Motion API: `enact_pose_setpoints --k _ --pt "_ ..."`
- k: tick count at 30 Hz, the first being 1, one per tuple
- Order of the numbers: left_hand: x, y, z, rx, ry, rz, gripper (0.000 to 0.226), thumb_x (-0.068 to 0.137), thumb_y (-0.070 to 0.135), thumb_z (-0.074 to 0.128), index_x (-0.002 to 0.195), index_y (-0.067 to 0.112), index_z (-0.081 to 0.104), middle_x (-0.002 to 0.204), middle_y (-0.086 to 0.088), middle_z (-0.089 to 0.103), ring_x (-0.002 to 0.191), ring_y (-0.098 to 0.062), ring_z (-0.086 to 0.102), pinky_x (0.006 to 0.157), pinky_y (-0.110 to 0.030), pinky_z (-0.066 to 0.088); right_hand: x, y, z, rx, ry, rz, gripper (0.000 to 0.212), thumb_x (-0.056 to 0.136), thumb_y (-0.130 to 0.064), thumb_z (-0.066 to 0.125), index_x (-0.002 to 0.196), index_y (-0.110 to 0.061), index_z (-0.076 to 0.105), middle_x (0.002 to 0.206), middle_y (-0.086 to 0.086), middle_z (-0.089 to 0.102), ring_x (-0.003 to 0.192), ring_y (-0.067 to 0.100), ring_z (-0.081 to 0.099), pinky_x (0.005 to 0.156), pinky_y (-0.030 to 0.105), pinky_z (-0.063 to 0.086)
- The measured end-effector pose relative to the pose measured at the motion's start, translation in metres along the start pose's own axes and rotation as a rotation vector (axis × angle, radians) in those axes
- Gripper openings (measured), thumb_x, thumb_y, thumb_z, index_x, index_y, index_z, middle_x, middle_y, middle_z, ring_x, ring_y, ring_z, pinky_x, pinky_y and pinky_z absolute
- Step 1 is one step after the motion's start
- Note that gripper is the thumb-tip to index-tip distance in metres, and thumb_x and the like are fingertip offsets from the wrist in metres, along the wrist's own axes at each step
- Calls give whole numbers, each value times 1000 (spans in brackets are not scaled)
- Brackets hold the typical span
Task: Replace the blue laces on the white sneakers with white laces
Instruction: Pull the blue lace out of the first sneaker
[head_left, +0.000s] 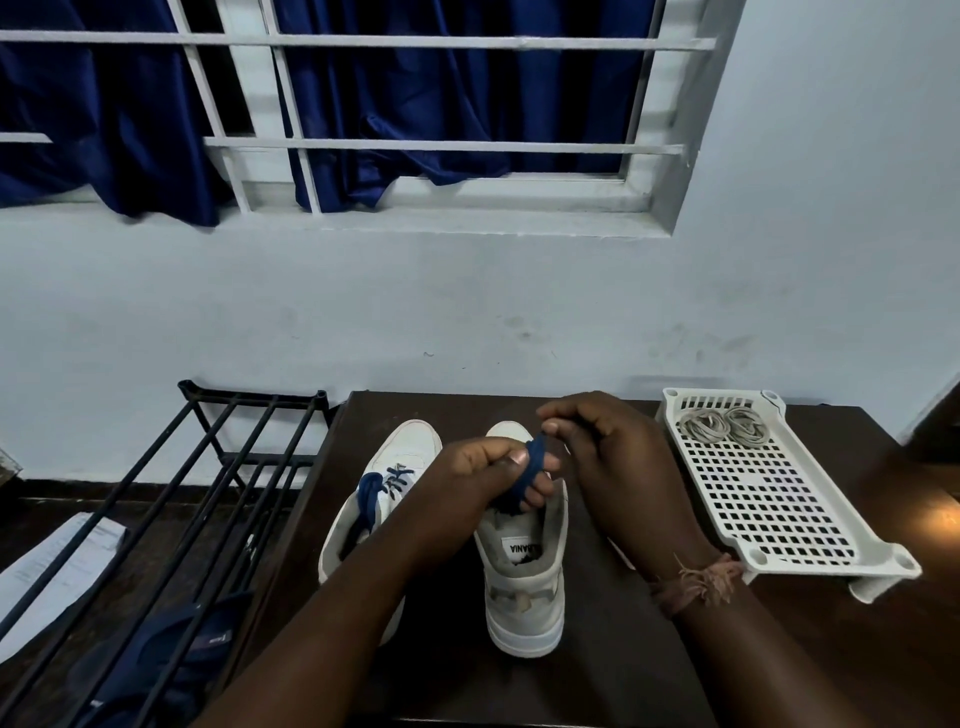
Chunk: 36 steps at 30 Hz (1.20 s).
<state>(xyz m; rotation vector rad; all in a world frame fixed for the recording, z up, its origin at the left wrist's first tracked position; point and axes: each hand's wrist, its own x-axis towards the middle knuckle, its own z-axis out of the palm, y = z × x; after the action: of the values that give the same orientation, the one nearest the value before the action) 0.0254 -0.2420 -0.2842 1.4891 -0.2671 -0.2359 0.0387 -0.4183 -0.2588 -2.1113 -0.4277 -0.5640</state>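
Two white sneakers stand on a dark table (597, 670), toes pointing away from me. The left sneaker (387, 467) still has a blue lace (371, 496) threaded in it. Above the right sneaker (524, 587), my left hand (488, 478) holds a blue lace (527, 475) wound around its fingers. My right hand (608, 441) pinches the end of that lace at its top. Two coils of white laces (724, 425) lie in a white perforated tray (810, 525) at the right.
A black metal rack (171, 499) stands to the left of the table, with dark blue slippers (171, 649) and a sheet of paper (57, 566) on the floor under it. A wall and a barred window with blue curtains (405, 93) lie behind.
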Motion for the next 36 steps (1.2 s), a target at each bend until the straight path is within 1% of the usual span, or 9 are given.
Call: enact_pose_setpoints --k 5,10,17,22,24,27,31,33,36 --pt "-1 7 -2 -374 -31 19 35 97 20 54 118 -5 68 95 -15 68 83 -18 64 80 -27 55 -6 5 11 40 -111 73 21 92 -2 62 89 -18 75 84 -12 71 84 2 64 77 19 48" --pt "6 9 -4 -558 144 29 34 101 12 46 125 -6 62 105 -15 72 88 -16 70 79 -25 59 -17 6 35 -75 -163 27 18 87 -5 57 71 -12 62 67 -2 59 65 12 53 62 39 46" --pt "7 10 -6 -560 203 -31 30 99 15 46 107 -4 69 80 -8 64 70 -13 61 65 -22 55 -21 7 41 -105 -177 73 15 87 -10 59 81 -19 69 74 -4 65 70 12 58 67 39 49" --pt "5 6 -8 -416 183 -120 31 104 13 43 103 -4 69 78 -6 62 66 -12 56 64 -21 51 -12 2 26 -38 110 95 23 96 -11 59 113 -20 71 102 -8 69 88 7 63 83 26 50" --pt "4 8 -7 -363 142 -146 30 103 13 44 99 -2 70 78 -7 60 65 -12 55 63 -21 49 -7 3 21 3 78 68 32 97 -9 59 125 -21 67 110 -7 68 92 5 62 88 20 46" --pt "2 10 -4 -326 69 -145 27 99 14 48 95 -1 70 76 -9 56 65 -13 51 62 -22 46 -7 4 21 71 -6 81 35 95 -4 61 123 -23 70 110 -11 70 99 0 63 90 14 46" --pt "-1 12 0 -406 -5 -111 23 94 13 52 92 -1 69 75 -11 55 64 -15 51 62 -22 47 -10 6 24 257 -37 241 28 92 4 59 97 -17 77 87 -8 75 79 3 70 73 16 51" --pt "-3 16 1 -463 -13 -98 22 94 11 51 90 -1 69 75 -12 52 64 -16 50 61 -23 48 -12 2 28 427 -68 397 21 93 2 59 92 -12 74 78 2 75 64 10 69 60 22 52" --pt "-3 19 1 -523 19 -101 26 93 11 46 88 0 69 74 -11 53 63 -15 50 60 -25 51 -15 -5 33 608 -135 484 12 95 -1 59 93 -4 70 75 14 74 62 19 68 54 28 52"
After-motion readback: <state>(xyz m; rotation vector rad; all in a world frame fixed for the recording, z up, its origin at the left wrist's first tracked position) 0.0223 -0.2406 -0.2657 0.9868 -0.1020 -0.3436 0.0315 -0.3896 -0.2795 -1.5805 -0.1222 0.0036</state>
